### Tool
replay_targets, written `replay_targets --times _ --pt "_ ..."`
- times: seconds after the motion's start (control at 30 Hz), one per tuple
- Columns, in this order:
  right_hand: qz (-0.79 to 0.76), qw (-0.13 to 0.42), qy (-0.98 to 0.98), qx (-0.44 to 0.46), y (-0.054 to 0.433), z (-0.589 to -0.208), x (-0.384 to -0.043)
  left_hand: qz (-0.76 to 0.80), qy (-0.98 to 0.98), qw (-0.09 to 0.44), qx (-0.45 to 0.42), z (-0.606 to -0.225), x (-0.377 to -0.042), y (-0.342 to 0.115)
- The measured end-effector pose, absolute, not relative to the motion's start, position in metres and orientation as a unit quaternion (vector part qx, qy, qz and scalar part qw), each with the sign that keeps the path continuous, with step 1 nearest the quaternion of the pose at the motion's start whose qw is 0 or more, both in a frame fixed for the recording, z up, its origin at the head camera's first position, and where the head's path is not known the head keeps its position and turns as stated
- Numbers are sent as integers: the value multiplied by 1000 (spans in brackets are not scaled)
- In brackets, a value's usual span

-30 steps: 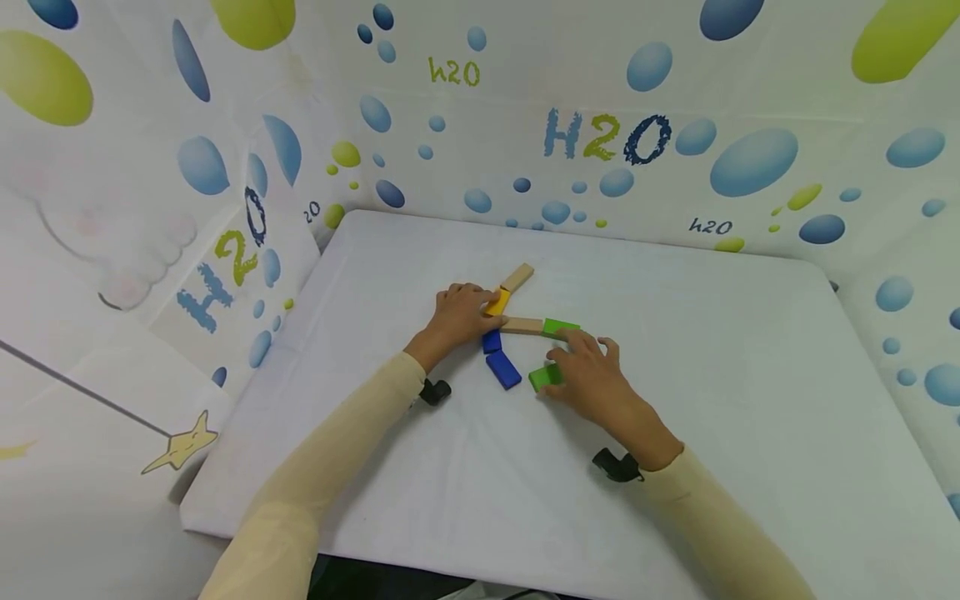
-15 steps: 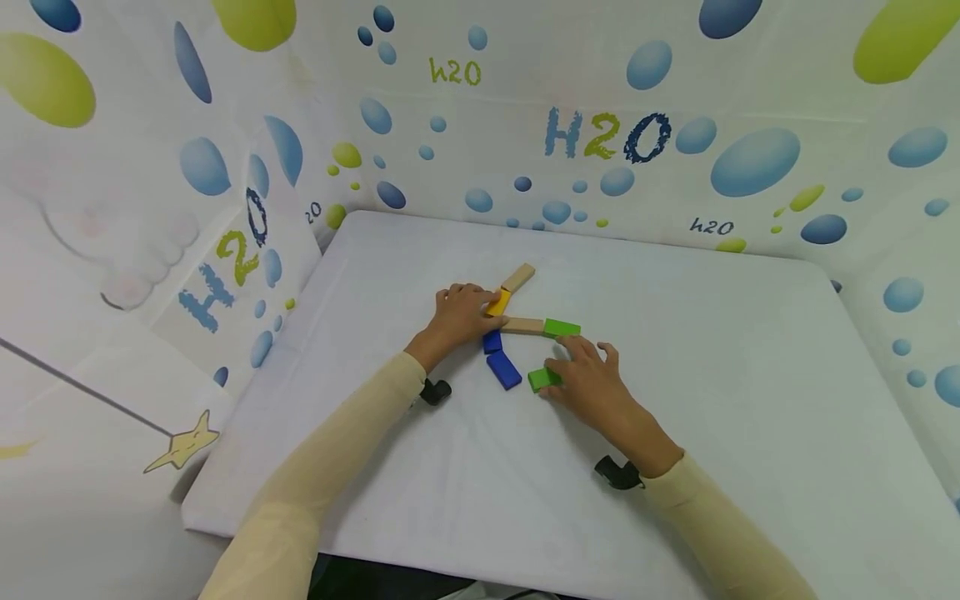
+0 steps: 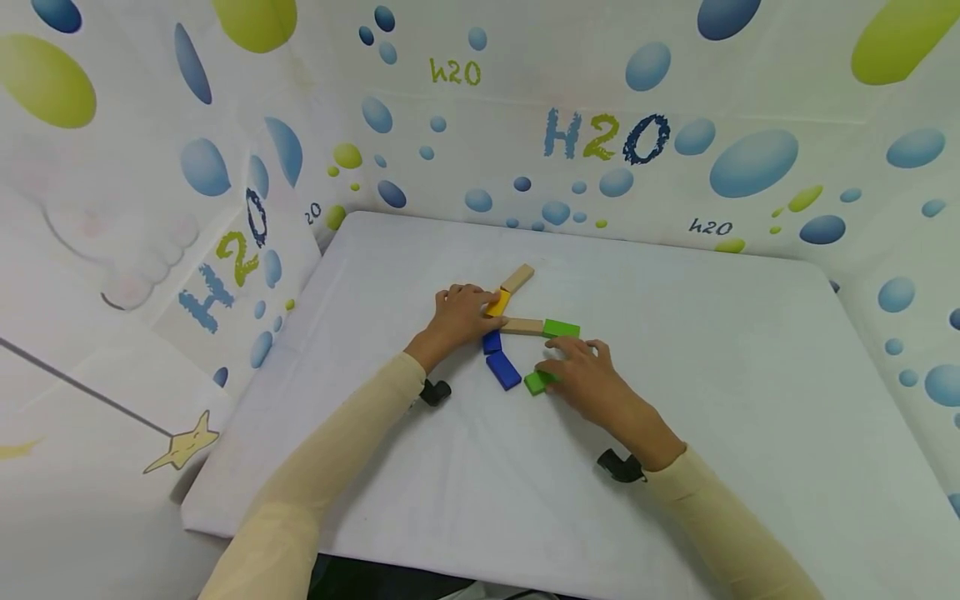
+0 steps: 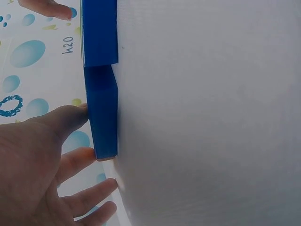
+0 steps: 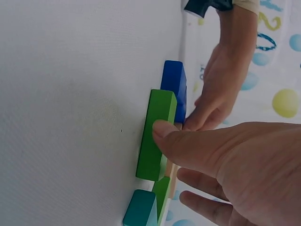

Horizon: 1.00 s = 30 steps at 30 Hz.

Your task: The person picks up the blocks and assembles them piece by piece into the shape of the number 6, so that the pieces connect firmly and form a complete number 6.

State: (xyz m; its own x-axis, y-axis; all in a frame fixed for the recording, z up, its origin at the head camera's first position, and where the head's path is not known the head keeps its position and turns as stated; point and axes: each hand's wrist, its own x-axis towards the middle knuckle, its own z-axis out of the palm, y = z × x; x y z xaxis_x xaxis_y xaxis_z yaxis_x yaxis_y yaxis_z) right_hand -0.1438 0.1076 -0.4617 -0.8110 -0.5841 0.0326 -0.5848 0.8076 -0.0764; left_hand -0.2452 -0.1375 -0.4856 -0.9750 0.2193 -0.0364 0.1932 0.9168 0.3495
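My right hand (image 3: 588, 379) pinches a green block (image 5: 154, 141), the thumb on its near side in the right wrist view and the opposite fingers partly hidden. This block lies just right of a slanted blue block (image 3: 503, 370). My left hand (image 3: 460, 315) rests over the join of the row, the index finger at a yellow block (image 3: 498, 302) and the thumb at the end of a plain wooden block (image 3: 522, 326). In the left wrist view its thumb touches the upper side of the nearer-to-hand blue block (image 4: 102, 115), other fingers spread loosely.
A second green block (image 3: 562, 328) ends the wooden arm. Another plain wooden block (image 3: 517, 277) continues from the yellow one. A teal block (image 5: 140, 207) shows in the right wrist view. White cloth covers the table (image 3: 720, 375); printed walls stand behind and left.
The right hand has shifted slightly left with the green block, which has turned a little and come closer to the slanted blue block. The left hand has stayed in place.
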Motion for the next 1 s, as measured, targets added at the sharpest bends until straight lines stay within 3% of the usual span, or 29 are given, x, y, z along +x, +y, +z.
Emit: replay_targets --times 0.5,1.0 --pt "51 0 -949 310 107 -462 -143 172 978 36 109 -482 -244 -136" --pt "67 -81 -977 185 158 -446 -169 172 979 39 106 -482 -243 -136"
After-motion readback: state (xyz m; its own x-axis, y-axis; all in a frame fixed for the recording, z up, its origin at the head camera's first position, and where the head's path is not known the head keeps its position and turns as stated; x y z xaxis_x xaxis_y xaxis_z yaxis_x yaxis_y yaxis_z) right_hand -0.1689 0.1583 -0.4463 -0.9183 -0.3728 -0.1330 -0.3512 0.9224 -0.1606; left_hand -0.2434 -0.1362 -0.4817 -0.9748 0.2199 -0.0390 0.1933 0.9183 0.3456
